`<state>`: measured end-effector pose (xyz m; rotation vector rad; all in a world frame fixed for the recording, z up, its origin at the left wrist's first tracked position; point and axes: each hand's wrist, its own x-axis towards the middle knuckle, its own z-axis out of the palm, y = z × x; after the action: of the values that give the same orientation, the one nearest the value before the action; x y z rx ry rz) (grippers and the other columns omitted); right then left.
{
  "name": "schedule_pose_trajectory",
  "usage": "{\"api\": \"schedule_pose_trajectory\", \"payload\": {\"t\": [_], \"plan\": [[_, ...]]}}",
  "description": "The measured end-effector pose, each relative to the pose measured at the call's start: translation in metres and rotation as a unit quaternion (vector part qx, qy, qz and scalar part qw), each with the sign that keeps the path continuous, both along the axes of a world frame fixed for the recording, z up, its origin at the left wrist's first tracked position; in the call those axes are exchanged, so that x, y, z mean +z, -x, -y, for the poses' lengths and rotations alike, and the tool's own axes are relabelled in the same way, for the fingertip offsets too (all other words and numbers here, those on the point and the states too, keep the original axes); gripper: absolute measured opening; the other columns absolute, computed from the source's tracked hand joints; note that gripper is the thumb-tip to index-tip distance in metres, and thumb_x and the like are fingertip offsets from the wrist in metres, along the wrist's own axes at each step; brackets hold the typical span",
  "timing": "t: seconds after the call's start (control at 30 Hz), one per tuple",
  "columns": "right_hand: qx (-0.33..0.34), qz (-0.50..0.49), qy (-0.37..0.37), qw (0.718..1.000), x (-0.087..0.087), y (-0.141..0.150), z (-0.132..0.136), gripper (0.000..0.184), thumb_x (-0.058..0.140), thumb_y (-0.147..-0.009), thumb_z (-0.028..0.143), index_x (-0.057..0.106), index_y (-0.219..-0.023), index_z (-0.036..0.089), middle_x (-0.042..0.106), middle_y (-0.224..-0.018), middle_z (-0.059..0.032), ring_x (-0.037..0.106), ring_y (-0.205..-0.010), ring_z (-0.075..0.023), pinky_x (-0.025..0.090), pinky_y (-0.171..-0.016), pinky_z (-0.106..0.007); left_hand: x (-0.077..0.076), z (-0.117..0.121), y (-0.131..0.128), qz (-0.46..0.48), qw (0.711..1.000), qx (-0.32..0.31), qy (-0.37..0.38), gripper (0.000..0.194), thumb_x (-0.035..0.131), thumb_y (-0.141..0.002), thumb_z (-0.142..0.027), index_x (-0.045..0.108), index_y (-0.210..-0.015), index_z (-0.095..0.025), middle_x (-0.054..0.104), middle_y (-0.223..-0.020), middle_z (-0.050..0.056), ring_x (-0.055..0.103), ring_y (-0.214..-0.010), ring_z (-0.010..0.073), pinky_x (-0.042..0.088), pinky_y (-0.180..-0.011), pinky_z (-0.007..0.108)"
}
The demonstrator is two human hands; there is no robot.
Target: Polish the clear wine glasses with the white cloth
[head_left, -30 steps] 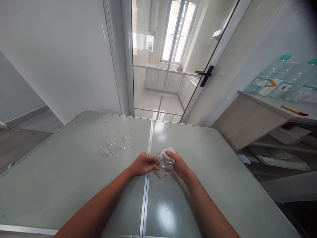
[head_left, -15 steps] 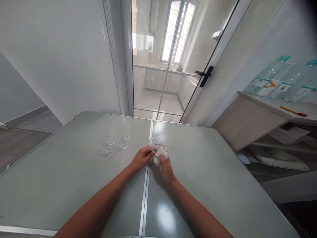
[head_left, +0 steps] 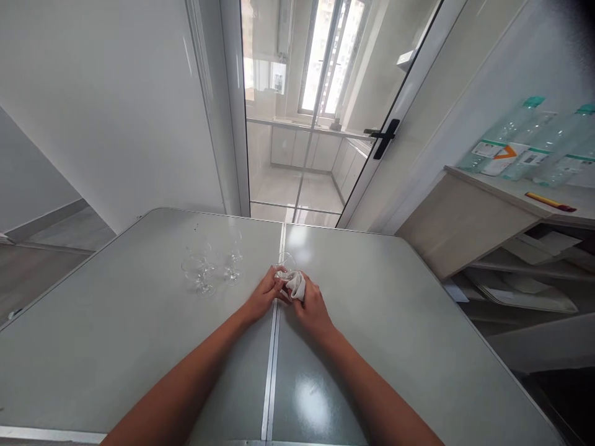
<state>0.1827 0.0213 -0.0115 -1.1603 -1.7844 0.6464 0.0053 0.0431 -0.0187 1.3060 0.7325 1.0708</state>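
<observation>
Above the middle seam of the table, my left hand (head_left: 264, 295) is closed around a clear stemmed glass (head_left: 287, 262), whose bowl points away from me. My right hand (head_left: 313, 310) pinches a crumpled white cloth (head_left: 296, 285) against the near part of that glass. The cloth and fingers hide the glass's stem and foot. Off to the left, several clear stemmed glasses stand close together, among them a left one (head_left: 202, 282) and a right one (head_left: 233, 270); their edges are faint against the table.
The grey-green table (head_left: 381, 322) has a metal strip along its seam. Beyond its far edge is a glass door (head_left: 309, 167) with a black handle (head_left: 385, 137). At the right, a shelf unit (head_left: 493, 217) holds several plastic bottles (head_left: 525, 148) and a yellow-red stick (head_left: 551, 202).
My right hand has turned and moved the cloth slightly left, closer to my left hand. The held glass has tilted and shifted a little left. The standing glasses stay in place.
</observation>
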Motion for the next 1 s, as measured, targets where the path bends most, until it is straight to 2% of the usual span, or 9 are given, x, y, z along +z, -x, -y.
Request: {"api": "schedule_pose_trajectory", "payload": {"t": [0.13,0.27,0.47,0.53,0.67,0.77,0.87,0.93,1.0], "plan": [[0.016,-0.074,0.063,0.995,0.013,-0.001,0.003,0.023,0.057,-0.090,0.025,0.066,-0.111,0.022,0.071,-0.098,-0.0050,0.062,-0.087,-0.0230,0.047,-0.083,-0.033,0.001,-0.005,0.004,-0.059,0.996,0.051,-0.051,0.050,0.063,-0.091,-0.056,0.062,-0.124,-0.019,0.057,-0.082,-0.001,0.053,-0.061,0.0108,0.046,-0.060,0.024],[0.101,-0.179,0.178,0.962,0.025,-0.001,0.007,0.022,0.071,-0.085,0.040,0.069,-0.093,0.020,0.069,-0.084,-0.0016,0.057,-0.076,-0.0182,0.045,-0.074,-0.027,0.000,-0.009,0.006,-0.007,0.997,0.045,-0.069,0.066,0.073,-0.081,-0.061,0.064,-0.129,-0.017,0.062,-0.104,0.008,0.060,-0.091,0.0202,0.049,-0.083,0.030],[0.241,-0.395,0.430,0.775,0.032,-0.003,0.013,0.042,0.062,-0.090,0.057,0.070,-0.095,0.016,0.065,-0.076,-0.0049,0.055,-0.065,-0.0173,0.050,-0.072,-0.034,0.007,-0.002,0.011,0.106,0.994,0.005,-0.020,0.069,0.081,-0.074,-0.056,0.065,-0.128,-0.017,0.066,-0.110,0.011,0.061,-0.099,0.0251,0.047,-0.088,0.033],[0.270,-0.400,0.461,0.745,0.033,-0.007,0.013,0.042,0.062,-0.091,0.056,0.070,-0.096,0.015,0.064,-0.074,-0.0041,0.056,-0.064,-0.0166,0.051,-0.074,-0.035,0.010,0.000,0.011,0.116,0.993,-0.020,-0.015,0.074,0.084,-0.070,-0.057,0.065,-0.129,-0.016,0.066,-0.110,0.013,0.061,-0.098,0.0256,0.047,-0.086,0.033],[0.254,-0.350,0.423,0.796,0.030,-0.010,0.009,0.040,0.064,-0.091,0.055,0.068,-0.095,0.015,0.065,-0.077,-0.0043,0.060,-0.068,-0.0167,0.050,-0.074,-0.032,0.009,-0.001,0.010,0.113,0.993,0.005,-0.017,0.067,0.084,-0.072,-0.053,0.067,-0.125,-0.016,0.068,-0.110,0.012,0.063,-0.100,0.0257,0.047,-0.088,0.033],[0.148,-0.256,0.330,0.896,0.023,-0.009,0.004,0.038,0.062,-0.091,0.055,0.066,-0.096,0.017,0.065,-0.080,-0.0039,0.059,-0.070,-0.0182,0.048,-0.072,-0.032,0.002,-0.006,0.008,0.091,0.994,0.051,-0.010,0.054,0.082,-0.077,-0.046,0.069,-0.122,-0.018,0.070,-0.109,0.010,0.064,-0.103,0.0252,0.047,-0.092,0.034],[0.046,-0.070,0.160,0.984,0.014,-0.007,0.003,0.030,0.062,-0.090,0.044,0.066,-0.105,0.018,0.069,-0.093,-0.0075,0.060,-0.083,-0.0233,0.047,-0.080,-0.036,-0.004,-0.010,0.006,0.080,0.994,0.077,0.004,0.052,0.084,-0.077,-0.038,0.068,-0.123,-0.019,0.071,-0.114,0.011,0.063,-0.110,0.0260,0.047,-0.097,0.036],[0.010,0.017,0.065,0.998,0.011,-0.003,0.005,0.032,0.060,-0.088,0.034,0.065,-0.116,0.018,0.069,-0.108,-0.0116,0.058,-0.097,-0.0276,0.044,-0.090,-0.041,-0.005,-0.012,0.006,0.093,0.992,0.083,0.018,0.059,0.087,-0.075,-0.034,0.064,-0.127,-0.020,0.072,-0.118,0.012,0.064,-0.112,0.0263,0.047,-0.097,0.037],[-0.011,0.022,0.045,0.999,0.011,0.002,0.007,0.033,0.058,-0.088,0.031,0.064,-0.118,0.019,0.067,-0.113,-0.0124,0.057,-0.102,-0.0285,0.043,-0.094,-0.042,-0.004,-0.013,0.007,0.113,0.990,0.080,0.025,0.064,0.088,-0.073,-0.031,0.061,-0.130,-0.021,0.072,-0.121,0.014,0.064,-0.113,0.0267,0.048,-0.097,0.038]]}}
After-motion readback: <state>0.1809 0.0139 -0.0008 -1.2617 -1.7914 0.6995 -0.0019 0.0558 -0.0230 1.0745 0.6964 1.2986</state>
